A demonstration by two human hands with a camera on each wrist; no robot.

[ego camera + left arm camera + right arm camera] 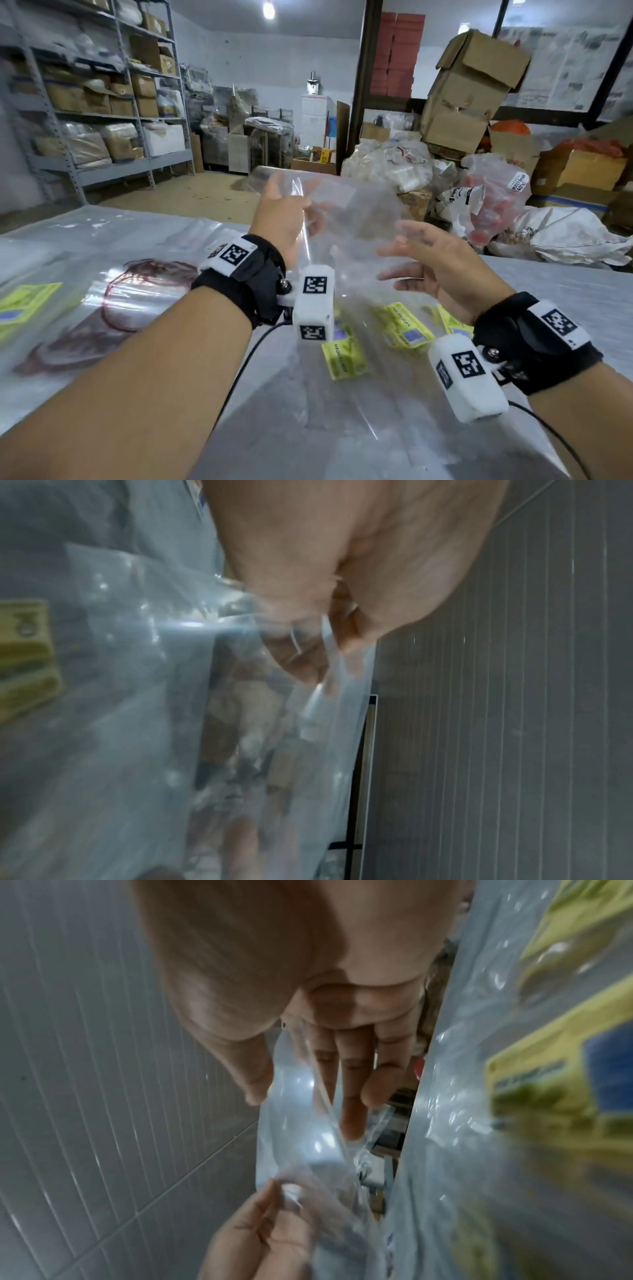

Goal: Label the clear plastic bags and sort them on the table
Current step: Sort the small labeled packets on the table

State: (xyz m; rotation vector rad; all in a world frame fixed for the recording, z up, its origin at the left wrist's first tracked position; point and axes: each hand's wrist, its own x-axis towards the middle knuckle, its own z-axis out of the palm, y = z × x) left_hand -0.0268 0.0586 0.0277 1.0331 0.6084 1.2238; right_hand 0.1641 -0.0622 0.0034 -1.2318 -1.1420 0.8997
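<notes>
My left hand [301, 205] holds a clear plastic bag [356, 212] up above the table [565, 301], pinching its edge between thumb and fingers [308, 658]. The bag hangs down in front of me, blurred. To its right, my right hand [397, 253] is open with fingers spread. In the right wrist view its straight fingers [352, 1083] lie against the bag's film [301, 1150], and the left hand [260, 1231] pinches the film lower down. Several yellow labels [402, 325] lie on the table below the bag.
A labelled bag with a yellow label [24, 305] and red rubber bands [144, 284] lie at the left of the plastic-covered table. Grey shelves [85, 102] with boxes stand far left. Cardboard boxes [479, 85] and filled sacks [496, 192] pile up beyond the table's right edge.
</notes>
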